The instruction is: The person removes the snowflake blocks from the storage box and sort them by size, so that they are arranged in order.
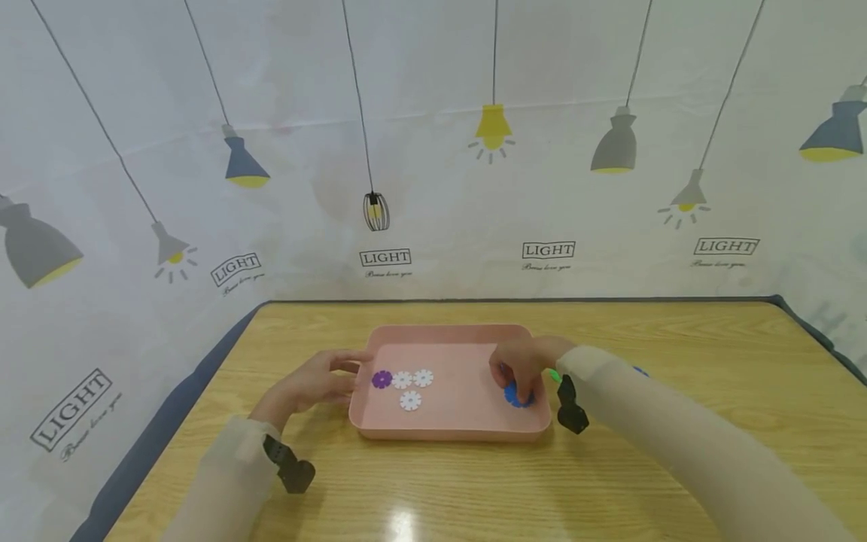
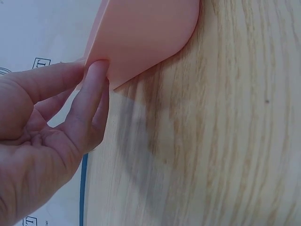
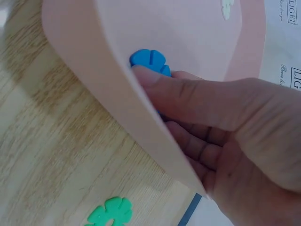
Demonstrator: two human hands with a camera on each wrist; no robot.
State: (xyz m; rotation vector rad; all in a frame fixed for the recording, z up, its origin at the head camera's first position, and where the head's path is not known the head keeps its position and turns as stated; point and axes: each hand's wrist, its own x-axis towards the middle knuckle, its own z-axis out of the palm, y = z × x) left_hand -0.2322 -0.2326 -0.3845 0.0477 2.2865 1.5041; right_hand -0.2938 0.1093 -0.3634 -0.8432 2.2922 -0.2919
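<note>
A pink tray [image 1: 447,435] stands on the wooden table. My left hand [image 1: 311,385] holds its left wall, thumb against the outside and a finger over the rim; the left wrist view shows this hand [image 2: 56,113] at a corner. Inside the tray's right end, my right hand [image 1: 520,363] pinches a blue notched flower-shaped disc [image 1: 515,397] low over the tray floor. The right wrist view has the thumb on the blue disc [image 3: 149,57], the other fingers curled behind the tray wall. Toward the left of the tray lie a purple disc [image 1: 382,379] and three white discs [image 1: 410,400].
On the table right of the tray lies a green disc [image 3: 112,213], mostly covered by my right wrist in the head view. Another blue piece [image 1: 640,371] shows just beyond my right sleeve. Behind the table hangs a white lamp-print cloth [image 1: 447,181].
</note>
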